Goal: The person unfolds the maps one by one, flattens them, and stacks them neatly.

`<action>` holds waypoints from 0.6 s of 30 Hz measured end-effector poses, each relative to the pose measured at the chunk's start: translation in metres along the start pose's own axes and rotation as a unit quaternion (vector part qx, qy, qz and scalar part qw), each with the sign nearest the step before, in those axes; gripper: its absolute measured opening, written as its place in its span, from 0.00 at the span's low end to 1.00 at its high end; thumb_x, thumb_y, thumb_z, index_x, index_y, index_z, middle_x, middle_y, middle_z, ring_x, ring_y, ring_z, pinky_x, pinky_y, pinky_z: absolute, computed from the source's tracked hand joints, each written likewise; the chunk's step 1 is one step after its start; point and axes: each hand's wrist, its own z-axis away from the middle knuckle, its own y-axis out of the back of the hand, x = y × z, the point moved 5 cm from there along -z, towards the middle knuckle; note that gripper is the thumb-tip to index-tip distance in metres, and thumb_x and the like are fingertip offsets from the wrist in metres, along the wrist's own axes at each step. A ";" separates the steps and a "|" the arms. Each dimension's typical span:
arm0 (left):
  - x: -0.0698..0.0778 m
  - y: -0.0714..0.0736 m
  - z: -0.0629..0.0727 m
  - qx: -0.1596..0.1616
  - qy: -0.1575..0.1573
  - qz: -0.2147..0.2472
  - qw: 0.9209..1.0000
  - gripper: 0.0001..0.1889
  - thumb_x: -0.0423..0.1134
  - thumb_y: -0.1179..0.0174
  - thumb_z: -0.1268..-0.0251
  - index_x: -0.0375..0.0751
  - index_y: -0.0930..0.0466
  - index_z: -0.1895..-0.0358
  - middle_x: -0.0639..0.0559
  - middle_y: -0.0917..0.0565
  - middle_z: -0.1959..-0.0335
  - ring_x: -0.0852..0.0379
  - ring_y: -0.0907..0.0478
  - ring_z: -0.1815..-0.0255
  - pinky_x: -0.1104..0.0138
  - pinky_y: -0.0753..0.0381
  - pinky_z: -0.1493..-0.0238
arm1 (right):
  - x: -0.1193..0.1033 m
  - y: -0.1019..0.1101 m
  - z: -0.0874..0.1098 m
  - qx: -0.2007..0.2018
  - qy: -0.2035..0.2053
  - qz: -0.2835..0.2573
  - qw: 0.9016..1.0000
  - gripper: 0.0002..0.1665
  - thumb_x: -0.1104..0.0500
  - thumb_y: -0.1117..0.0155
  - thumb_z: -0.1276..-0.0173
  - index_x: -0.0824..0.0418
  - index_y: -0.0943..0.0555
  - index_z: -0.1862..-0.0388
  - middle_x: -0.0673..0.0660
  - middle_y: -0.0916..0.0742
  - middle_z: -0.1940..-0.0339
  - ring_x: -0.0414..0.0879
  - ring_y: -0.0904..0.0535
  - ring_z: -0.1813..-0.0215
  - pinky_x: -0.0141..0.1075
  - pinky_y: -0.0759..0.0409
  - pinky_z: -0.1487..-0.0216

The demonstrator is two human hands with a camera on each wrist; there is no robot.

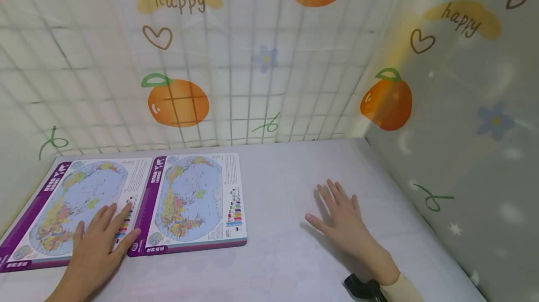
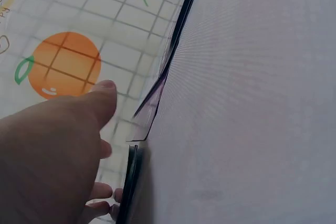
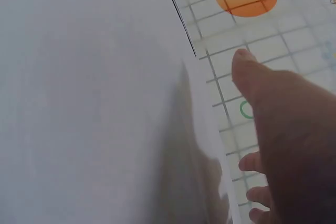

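Two flat boards printed with world maps lie side by side on the left of the table in the head view. The left map board (image 1: 98, 180) has a purple border, and my left hand (image 1: 94, 248) is over its lower right part with fingers extended. The thumb reaches toward the neighbouring right map board (image 1: 189, 199), which has the same purple edge. In the left wrist view the left thumb (image 2: 102, 100) stands out straight, holding nothing. My right hand (image 1: 345, 225) is over the white tabletop, fingers spread; the right wrist view shows its thumb (image 3: 247, 72) and nothing gripped.
A white cloth covers the table (image 1: 278, 227). Behind it hangs a gridded curtain (image 1: 236, 73) with oranges and "happy" lettering. A similar printed curtain (image 1: 455, 152) runs along the right side. A black strap (image 1: 364, 288) sits at the right wrist.
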 end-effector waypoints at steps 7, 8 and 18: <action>-0.001 -0.003 0.000 -0.010 -0.020 0.007 1.000 0.36 0.60 0.44 0.21 0.43 0.35 0.20 0.24 0.40 0.20 0.24 0.48 0.20 0.22 0.65 0.27 | -0.011 -0.007 0.003 -0.011 0.019 0.001 1.000 0.52 0.32 0.35 0.28 0.61 0.36 0.17 0.70 0.38 0.15 0.73 0.49 0.15 0.81 0.56 0.26; -0.001 -0.004 0.000 -0.012 -0.019 0.006 1.000 0.36 0.60 0.44 0.21 0.43 0.35 0.19 0.24 0.40 0.20 0.24 0.48 0.19 0.22 0.66 0.26 | -0.011 -0.008 0.003 -0.014 0.020 0.004 1.000 0.52 0.32 0.36 0.28 0.60 0.36 0.17 0.70 0.38 0.15 0.73 0.48 0.15 0.81 0.56 0.26; -0.001 -0.003 0.000 -0.007 -0.029 -0.006 1.000 0.37 0.59 0.43 0.22 0.43 0.35 0.20 0.24 0.39 0.21 0.24 0.47 0.20 0.21 0.60 0.28 | -0.015 -0.016 0.003 -0.016 0.021 0.007 1.000 0.52 0.31 0.35 0.28 0.59 0.35 0.17 0.70 0.37 0.16 0.72 0.48 0.15 0.80 0.56 0.25</action>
